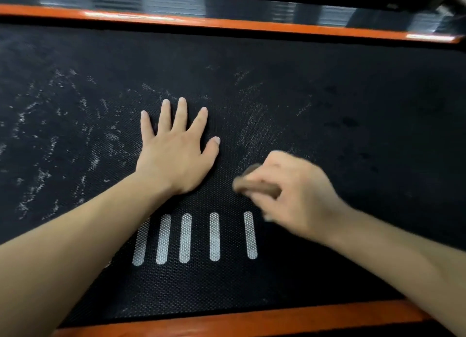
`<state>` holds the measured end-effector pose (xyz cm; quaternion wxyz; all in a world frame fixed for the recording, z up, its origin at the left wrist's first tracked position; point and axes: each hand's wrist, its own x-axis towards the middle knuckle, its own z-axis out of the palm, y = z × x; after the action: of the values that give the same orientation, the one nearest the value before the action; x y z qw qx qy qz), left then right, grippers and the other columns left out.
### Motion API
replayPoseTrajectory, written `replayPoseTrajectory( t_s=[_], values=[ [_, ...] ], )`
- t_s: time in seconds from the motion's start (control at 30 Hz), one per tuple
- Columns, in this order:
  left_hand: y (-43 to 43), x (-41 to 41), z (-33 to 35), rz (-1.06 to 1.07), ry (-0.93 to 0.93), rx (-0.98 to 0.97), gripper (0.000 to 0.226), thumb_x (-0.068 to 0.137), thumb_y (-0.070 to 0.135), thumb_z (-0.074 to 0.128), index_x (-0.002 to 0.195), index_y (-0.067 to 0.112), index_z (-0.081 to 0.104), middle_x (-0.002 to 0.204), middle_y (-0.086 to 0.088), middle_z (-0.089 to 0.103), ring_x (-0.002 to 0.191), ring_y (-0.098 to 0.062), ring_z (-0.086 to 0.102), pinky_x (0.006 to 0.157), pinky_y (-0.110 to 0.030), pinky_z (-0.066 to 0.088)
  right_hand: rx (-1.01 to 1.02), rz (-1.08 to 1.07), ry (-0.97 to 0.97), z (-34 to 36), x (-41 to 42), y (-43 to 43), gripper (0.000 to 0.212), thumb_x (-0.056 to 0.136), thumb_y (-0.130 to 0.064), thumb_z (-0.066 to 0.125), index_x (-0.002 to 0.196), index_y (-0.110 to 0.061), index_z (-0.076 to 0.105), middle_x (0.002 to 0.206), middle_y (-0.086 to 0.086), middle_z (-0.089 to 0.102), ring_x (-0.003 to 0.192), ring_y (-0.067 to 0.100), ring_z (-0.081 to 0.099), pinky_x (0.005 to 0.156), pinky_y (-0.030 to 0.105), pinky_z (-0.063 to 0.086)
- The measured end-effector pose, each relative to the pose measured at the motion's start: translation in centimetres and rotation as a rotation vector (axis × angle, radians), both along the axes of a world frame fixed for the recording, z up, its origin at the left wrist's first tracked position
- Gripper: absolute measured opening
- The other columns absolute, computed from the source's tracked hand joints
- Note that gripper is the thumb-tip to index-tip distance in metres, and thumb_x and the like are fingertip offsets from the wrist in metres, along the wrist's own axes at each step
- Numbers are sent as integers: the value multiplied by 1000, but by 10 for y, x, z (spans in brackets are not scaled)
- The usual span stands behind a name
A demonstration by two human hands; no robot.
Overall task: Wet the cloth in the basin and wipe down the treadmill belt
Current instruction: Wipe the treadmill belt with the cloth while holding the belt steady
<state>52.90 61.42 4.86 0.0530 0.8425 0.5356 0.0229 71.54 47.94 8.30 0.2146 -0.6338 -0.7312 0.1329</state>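
The black textured treadmill belt [315, 104] fills the view, with whitish dusty smears across its left and middle and darker damp patches at the right. My left hand [176, 150] lies flat on the belt, fingers spread, holding nothing. My right hand [295, 193] is blurred and closed around a small bunched brown cloth [254, 186], which presses on the belt just right of my left hand. Most of the cloth is hidden under my fingers. The basin is not in view.
An orange side rail [227, 22] borders the belt's far edge, with a dark ribbed step behind it. A second orange rail [252, 320] runs along the near edge. Several white stripe markings [186, 237] sit on the belt between my forearms.
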Motion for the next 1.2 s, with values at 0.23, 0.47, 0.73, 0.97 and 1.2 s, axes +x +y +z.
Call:
replayPoseTrajectory(
  t_s=[0.23,0.47,0.73,0.97,1.2],
  values=[
    [-1,2,-2,6,13,12,72,97,65,14,161,33,9,171,-9,0,156,-32,-8,121,-62,-5,70,-101,-38,-4,-10,-21,33,89,-55,52,88,-29,71,84,-6,58,73,16,62,65,33,49],
    [-1,0,-2,4,8,25,72,97,65,15,161,32,12,171,-10,4,156,-33,-4,122,-63,-3,24,169,-21,5,18,-30,24,89,-47,58,88,-27,71,82,-11,54,71,11,57,68,34,47],
    [-4,0,0,12,2,31,71,98,63,18,160,31,16,170,-10,7,156,-34,-2,122,-63,-2,25,467,-35,-9,-19,-38,18,86,-38,62,92,-27,75,85,-7,57,77,14,57,70,31,38],
    [-7,3,3,18,-21,19,66,101,60,23,160,30,20,170,-11,9,156,-33,0,123,-61,-3,-31,465,-19,0,49,-54,9,87,-34,71,93,-31,76,86,-13,54,77,-8,38,73,25,37],
    [-10,6,14,13,-49,-2,62,103,55,31,158,27,27,169,-11,14,157,-31,5,123,-60,-2,-37,630,-47,-3,43,-55,20,83,-33,65,98,-29,78,89,-7,61,82,12,57,74,33,42]
  ],
)
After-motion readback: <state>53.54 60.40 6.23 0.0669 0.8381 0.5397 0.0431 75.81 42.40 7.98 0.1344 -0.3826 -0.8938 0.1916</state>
